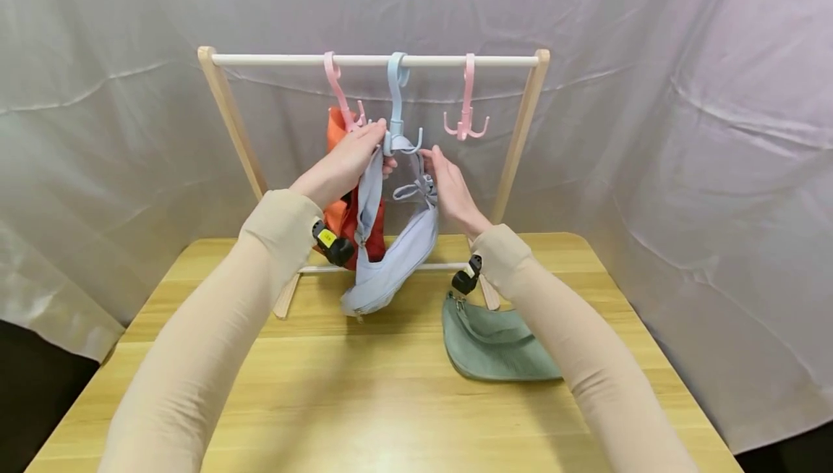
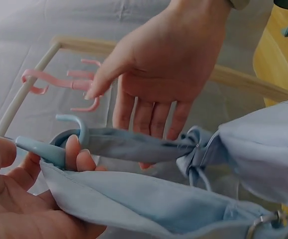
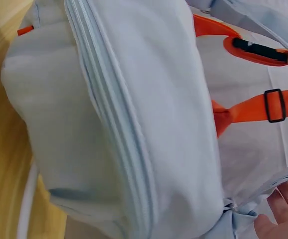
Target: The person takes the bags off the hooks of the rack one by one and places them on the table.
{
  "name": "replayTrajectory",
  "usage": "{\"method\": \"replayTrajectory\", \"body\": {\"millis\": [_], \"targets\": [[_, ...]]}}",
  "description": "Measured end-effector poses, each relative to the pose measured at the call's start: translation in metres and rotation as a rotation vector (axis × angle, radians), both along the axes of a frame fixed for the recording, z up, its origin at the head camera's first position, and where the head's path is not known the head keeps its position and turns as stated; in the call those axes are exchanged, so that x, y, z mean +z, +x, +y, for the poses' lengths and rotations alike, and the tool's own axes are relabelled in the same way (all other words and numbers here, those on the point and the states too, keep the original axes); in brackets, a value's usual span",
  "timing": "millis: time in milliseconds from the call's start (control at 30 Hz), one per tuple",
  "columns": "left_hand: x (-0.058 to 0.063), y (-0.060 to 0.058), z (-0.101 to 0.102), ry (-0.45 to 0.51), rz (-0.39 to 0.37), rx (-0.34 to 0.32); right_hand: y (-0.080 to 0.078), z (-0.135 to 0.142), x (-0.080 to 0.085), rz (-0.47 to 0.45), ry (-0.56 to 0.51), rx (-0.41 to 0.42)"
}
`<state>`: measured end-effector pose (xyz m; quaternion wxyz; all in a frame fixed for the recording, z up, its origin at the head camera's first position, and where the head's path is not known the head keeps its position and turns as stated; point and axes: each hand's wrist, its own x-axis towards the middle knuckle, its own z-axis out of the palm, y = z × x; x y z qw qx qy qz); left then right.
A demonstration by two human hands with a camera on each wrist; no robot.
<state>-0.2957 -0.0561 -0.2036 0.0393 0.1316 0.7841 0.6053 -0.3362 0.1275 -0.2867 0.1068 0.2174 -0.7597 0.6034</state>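
A light blue shoulder bag (image 1: 397, 260) hangs by its strap from a light blue hook (image 1: 395, 97) on the rack. My left hand (image 1: 351, 155) is at the hook's left side; in the left wrist view its fingers curl round the strap (image 2: 119, 191) beside the hook's prong. On the other side, my right hand (image 1: 455, 191) has its fingers extended beside the knotted end of the strap (image 1: 423, 187); contact is hard to tell. The right wrist view is mostly filled by the bag's zipped body (image 3: 158, 124).
An orange and red bag (image 1: 336, 216) hangs from a pink hook (image 1: 337, 90) at left. Another pink hook (image 1: 467, 100) hangs at right on the white bar (image 1: 280, 60). A green handbag (image 1: 494, 354) lies on the wooden table (image 1: 364, 415), partly behind my right forearm.
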Motion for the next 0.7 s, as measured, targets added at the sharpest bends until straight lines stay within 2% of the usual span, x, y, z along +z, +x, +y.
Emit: {"method": "replayTrajectory", "body": {"millis": [167, 333, 467, 700], "targets": [[0.002, -0.003, -0.002, 0.03, -0.016, -0.03, 0.0, -0.003, 0.014, -0.059, -0.004, 0.025], [0.005, -0.001, -0.003, 0.037, -0.031, -0.041, -0.002, -0.009, 0.03, -0.189, -0.074, 0.08], [0.008, -0.001, -0.005, -0.012, -0.033, -0.044, -0.004, -0.013, 0.037, -0.271, -0.147, 0.111], [0.011, -0.001, -0.007, -0.118, 0.021, -0.014, -0.006, -0.012, 0.043, -0.369, -0.172, 0.216]]}}
